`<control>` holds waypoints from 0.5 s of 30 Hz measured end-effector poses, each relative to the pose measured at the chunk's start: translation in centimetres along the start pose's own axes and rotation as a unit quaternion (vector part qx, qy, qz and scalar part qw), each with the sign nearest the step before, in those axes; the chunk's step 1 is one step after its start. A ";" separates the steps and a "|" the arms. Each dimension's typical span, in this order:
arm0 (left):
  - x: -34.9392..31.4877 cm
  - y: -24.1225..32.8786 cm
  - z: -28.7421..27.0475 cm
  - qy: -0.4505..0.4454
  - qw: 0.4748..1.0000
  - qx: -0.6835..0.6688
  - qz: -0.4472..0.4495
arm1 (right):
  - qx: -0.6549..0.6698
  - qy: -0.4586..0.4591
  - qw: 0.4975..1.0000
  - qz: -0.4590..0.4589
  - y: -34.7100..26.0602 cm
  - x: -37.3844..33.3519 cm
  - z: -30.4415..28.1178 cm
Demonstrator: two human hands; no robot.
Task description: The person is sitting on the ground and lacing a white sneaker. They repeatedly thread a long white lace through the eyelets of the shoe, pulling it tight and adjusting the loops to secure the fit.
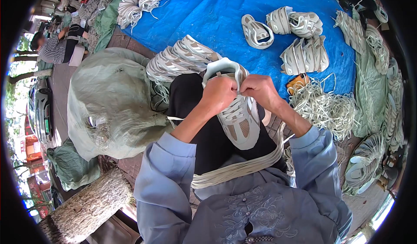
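Note:
A beige and white sneaker (239,124) rests over my lap, toe toward me, with white laces crossed over its front. My left hand (220,93) is closed at the left side of its opening, gripping the shoe near the top eyelets. Close beside it, my right hand (259,89) is closed in a pinch at the top of the lacing, seemingly on the shoelace; the fingers mostly hide it. Across my lap lies a bundle of long cream laces (239,172).
Stacked shoe uppers (182,58) stand beyond my left arm. More uppers (305,55) lie on a blue tarp (204,20). A heap of loose laces (323,107) is at right, a large pale sack (110,105) at left. A tree trunk (89,207) lies lower left; people sit farther off.

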State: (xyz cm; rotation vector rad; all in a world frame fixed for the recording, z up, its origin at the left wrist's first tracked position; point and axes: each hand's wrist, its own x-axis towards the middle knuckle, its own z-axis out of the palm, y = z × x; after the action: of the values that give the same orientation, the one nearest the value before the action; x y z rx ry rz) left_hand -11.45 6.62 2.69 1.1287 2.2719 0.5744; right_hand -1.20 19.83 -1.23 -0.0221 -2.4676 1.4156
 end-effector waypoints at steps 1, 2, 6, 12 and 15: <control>0.2 -0.1 0.0 -0.012 1.000 0.005 -0.006 | -0.042 0.001 0.998 -0.050 0.0 0.1 0.1; 0.4 -0.2 0.0 -0.016 1.000 0.013 -0.010 | -0.041 0.001 0.998 -0.055 0.0 0.2 0.2; -0.4 -0.6 -1.4 -0.056 0.998 -0.028 0.022 | -0.001 -0.020 0.999 -0.049 0.2 0.5 0.2; -8.1 -0.6 -8.5 -0.097 0.841 -0.519 -0.120 | 0.075 -0.006 0.997 -0.029 -2.1 0.8 -0.1; -10.2 0.5 -7.9 -0.080 0.761 -0.639 -0.077 | -0.032 0.007 0.988 -0.152 -5.5 0.1 1.7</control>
State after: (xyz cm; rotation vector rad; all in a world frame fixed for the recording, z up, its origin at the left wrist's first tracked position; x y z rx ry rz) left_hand -10.92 -2.45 11.79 0.2359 1.2180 1.5252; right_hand -1.01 15.57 2.63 0.3153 -2.3784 1.2022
